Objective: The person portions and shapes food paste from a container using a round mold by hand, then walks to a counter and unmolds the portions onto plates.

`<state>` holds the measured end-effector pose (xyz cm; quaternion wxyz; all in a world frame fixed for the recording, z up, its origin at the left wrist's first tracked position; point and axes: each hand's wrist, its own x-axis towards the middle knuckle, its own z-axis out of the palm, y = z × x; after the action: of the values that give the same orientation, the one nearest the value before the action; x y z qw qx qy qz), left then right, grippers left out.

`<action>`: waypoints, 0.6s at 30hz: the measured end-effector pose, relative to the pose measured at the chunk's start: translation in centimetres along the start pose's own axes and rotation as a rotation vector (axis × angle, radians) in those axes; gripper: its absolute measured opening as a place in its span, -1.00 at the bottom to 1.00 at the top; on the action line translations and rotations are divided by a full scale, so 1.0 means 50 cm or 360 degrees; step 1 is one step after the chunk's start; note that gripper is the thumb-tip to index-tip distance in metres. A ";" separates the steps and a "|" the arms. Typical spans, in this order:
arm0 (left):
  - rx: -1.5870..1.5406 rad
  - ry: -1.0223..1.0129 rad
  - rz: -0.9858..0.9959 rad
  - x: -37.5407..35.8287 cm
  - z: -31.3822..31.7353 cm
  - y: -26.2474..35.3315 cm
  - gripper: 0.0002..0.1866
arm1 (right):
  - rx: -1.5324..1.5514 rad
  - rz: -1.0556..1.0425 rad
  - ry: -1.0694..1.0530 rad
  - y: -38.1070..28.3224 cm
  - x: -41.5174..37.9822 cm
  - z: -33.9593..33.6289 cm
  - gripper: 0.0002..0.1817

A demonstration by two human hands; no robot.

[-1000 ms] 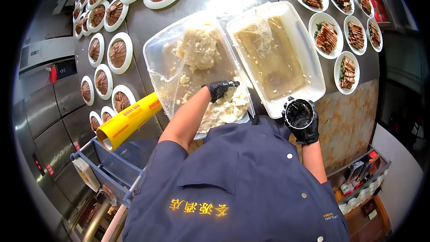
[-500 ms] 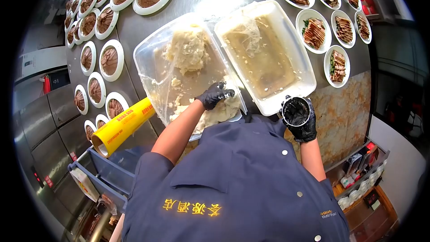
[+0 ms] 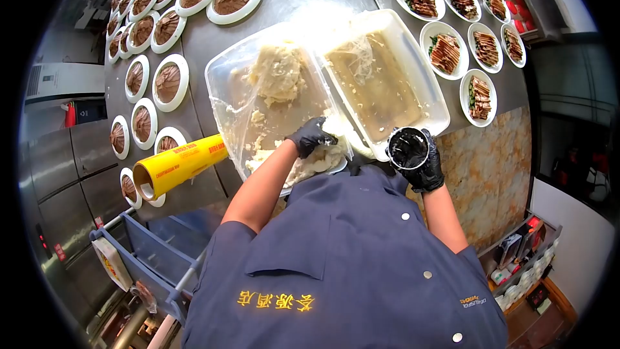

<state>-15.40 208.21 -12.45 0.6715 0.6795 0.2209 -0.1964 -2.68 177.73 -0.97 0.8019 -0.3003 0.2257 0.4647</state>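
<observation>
Black gloves cover both hands. My left hand is in the left clear plastic bin, its fingers curled into pale, lumpy mash at the near end. A larger mound of the same mash sits at that bin's far end. To the right, my right hand grips a small round bowl with a pale rim, tilted so its mouth faces up at me. The bowl's inside looks dark, with white smears. Just beyond it is the second plastic bin, with crumbs of mash and crumpled clear film inside.
Plates of sliced brown meat crowd the steel table's left side. Bowls of sliced meat over greens line the right. A yellow cling film roll lies left of the bins, above a blue-grey cart.
The view has shifted slightly. My right hand and the bowl are a little further left and nearer the bin's corner. My left hand stays in the mash.
</observation>
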 end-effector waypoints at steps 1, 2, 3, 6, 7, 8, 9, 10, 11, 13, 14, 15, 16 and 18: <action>-0.0191 -0.0089 -0.0048 -0.004 -0.011 0.002 -0.43 | -0.0031 0.0005 0.0026 0.008 0.001 0.011 -0.38; -0.0382 -0.0178 -0.0095 -0.008 -0.022 0.001 -0.43 | -0.0043 0.0009 0.0039 0.016 0.003 0.013 -0.37; -0.0572 -0.0268 -0.0141 -0.024 -0.031 0.024 -0.43 | -0.0050 0.0046 0.0018 0.023 0.005 0.017 -0.38; -0.0702 -0.0267 0.0009 -0.078 -0.057 0.061 -0.42 | -0.0065 0.0161 -0.0011 0.051 0.021 0.028 -0.41; -0.0672 -0.0226 0.0092 -0.091 -0.069 0.065 -0.42 | -0.0076 0.0173 -0.0048 0.062 0.034 0.030 -0.41; -0.0610 -0.0197 0.0110 -0.104 -0.086 0.072 -0.38 | -0.0086 0.0189 -0.0085 0.076 0.048 0.034 -0.41; -0.0612 -0.0148 0.0103 -0.136 -0.099 0.099 -0.35 | -0.0096 0.0206 -0.0125 0.090 0.060 0.044 -0.41; -0.0631 -0.0112 0.0082 -0.165 -0.114 0.123 -0.33 | -0.0200 0.0153 -0.0211 0.108 0.075 0.057 -0.39; -0.0647 -0.0074 0.0062 -0.189 -0.130 0.133 -0.31 | -0.0097 0.0230 -0.0190 0.120 0.082 0.090 -0.49; -0.0218 -0.0086 0.0221 -0.231 -0.162 0.156 -0.24 | -0.0799 -0.0134 -0.0456 0.168 0.136 0.089 -0.52; 0.0332 0.0114 0.0335 -0.249 -0.167 0.165 -0.25 | -0.0660 -0.0080 -0.0537 0.191 0.165 0.100 -0.48; 0.0883 0.0311 0.0433 -0.268 -0.169 0.176 -0.25 | -0.0225 0.0207 -0.0590 0.214 0.202 0.108 -0.44; 0.1093 0.0313 0.0521 -0.278 -0.168 0.195 -0.26 | -0.0038 0.0341 -0.0654 0.240 0.234 0.117 -0.41; 0.1350 0.0412 0.0755 -0.278 -0.151 0.196 -0.30 | -0.0595 0.0113 -0.0765 0.290 0.273 0.147 -0.32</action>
<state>-21.60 215.23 3.64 0.3295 0.9429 0.0428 -0.0249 -8.49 196.79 -8.38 0.7464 -0.3162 -0.0496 0.5835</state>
